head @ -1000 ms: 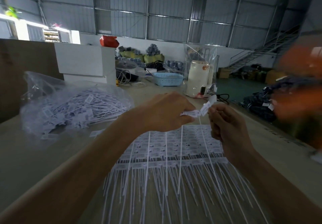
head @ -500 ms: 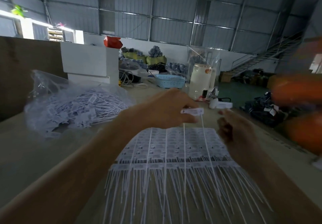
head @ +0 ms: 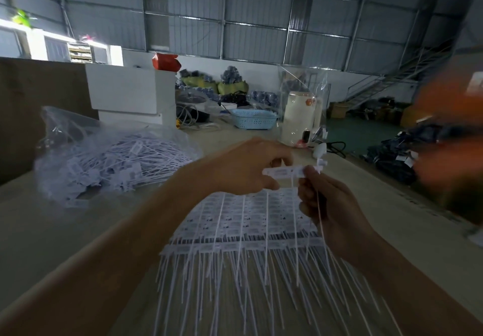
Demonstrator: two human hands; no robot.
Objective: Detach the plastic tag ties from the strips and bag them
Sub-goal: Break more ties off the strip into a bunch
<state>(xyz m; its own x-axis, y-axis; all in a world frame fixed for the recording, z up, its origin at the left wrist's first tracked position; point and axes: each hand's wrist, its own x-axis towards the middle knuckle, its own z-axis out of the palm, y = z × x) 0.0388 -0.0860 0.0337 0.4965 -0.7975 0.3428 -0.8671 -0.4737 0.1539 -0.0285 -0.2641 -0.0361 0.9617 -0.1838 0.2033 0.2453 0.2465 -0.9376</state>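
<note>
Strips of white plastic tag ties (head: pixel 245 231) lie stacked on the table in front of me, their thin tails fanning toward me. My left hand (head: pixel 248 165) holds a bunch of detached ties by their heads, and their tails hang down. One tie head (head: pixel 283 172) sticks out sideways between the hands. My right hand (head: pixel 326 205) pinches that tie at its right end, with a thin tail running down past the fingers. A clear plastic bag (head: pixel 104 158) full of loose ties lies at the left.
White boxes (head: pixel 125 95) stand behind the bag beside a brown board (head: pixel 26 95). A blue basket (head: pixel 253 121), a white jug (head: pixel 298 118) and cables sit at the table's far end. A blurred orange shape (head: pixel 449 126) fills the right edge.
My right hand was apart from the left half a second ago; it has come back and now pinches the tie head that the left hand holds out.
</note>
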